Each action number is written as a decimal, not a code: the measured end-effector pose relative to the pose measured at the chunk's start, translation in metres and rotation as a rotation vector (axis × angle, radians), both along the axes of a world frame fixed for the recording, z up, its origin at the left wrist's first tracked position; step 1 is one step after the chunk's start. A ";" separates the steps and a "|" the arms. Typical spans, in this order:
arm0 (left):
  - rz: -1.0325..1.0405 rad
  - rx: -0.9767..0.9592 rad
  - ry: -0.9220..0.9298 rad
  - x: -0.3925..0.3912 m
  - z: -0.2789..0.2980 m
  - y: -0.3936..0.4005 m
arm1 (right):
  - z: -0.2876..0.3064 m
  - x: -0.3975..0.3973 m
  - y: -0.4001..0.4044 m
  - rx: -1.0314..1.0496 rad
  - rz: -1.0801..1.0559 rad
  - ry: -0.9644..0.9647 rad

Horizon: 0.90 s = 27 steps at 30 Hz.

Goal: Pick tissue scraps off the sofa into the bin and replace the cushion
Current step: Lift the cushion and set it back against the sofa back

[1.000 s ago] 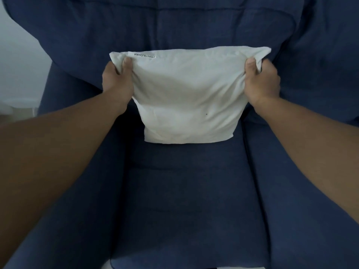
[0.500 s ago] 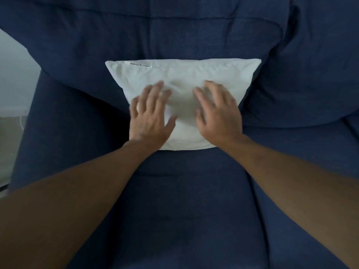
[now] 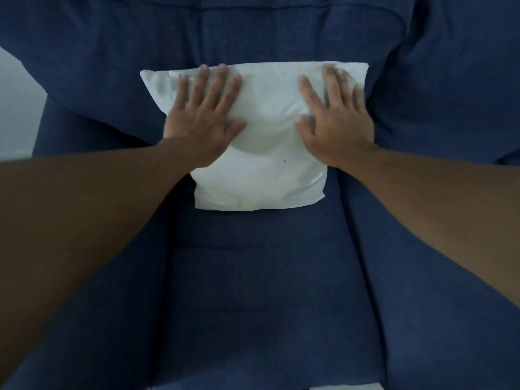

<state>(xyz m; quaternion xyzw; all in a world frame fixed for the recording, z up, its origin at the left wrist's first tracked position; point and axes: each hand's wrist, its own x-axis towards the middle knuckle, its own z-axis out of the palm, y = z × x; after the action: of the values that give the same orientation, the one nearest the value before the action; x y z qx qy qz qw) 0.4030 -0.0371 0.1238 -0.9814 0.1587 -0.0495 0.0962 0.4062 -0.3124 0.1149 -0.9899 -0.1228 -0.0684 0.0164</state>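
Note:
A white cushion leans against the backrest of the dark blue sofa, its lower edge resting on the seat. My left hand lies flat on the cushion's upper left part, fingers spread. On the upper right part my right hand presses flat, fingers apart as well. Neither hand grips anything. A small printed label near the cushion's top left edge is partly covered by my left fingers. No tissue scraps and no bin are in view.
The sofa's left armrest and a second seat cushion flank the middle seat. A pale wall and floor show past the sofa at the far left.
My hands let go of the cushion's top corners, pressed flat near its middle, and have now slid apart and upward over it. The cushion rests against the backrest.

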 end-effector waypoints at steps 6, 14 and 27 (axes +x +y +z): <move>0.152 -0.091 -0.105 -0.023 0.003 0.027 | 0.011 -0.012 -0.027 0.079 -0.168 -0.092; 0.756 -1.281 -0.227 -0.048 -0.011 -0.005 | -0.008 -0.058 0.006 1.108 -0.634 0.117; 0.930 -1.525 0.062 -0.005 0.004 0.012 | 0.010 0.001 -0.007 1.351 -0.705 0.502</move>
<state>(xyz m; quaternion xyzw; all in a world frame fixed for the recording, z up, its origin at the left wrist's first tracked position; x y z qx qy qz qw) 0.3980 -0.0253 0.1281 -0.7447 -0.3289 -0.0708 -0.5764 0.4077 -0.3190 0.1248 -0.7324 0.2726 0.0957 0.6165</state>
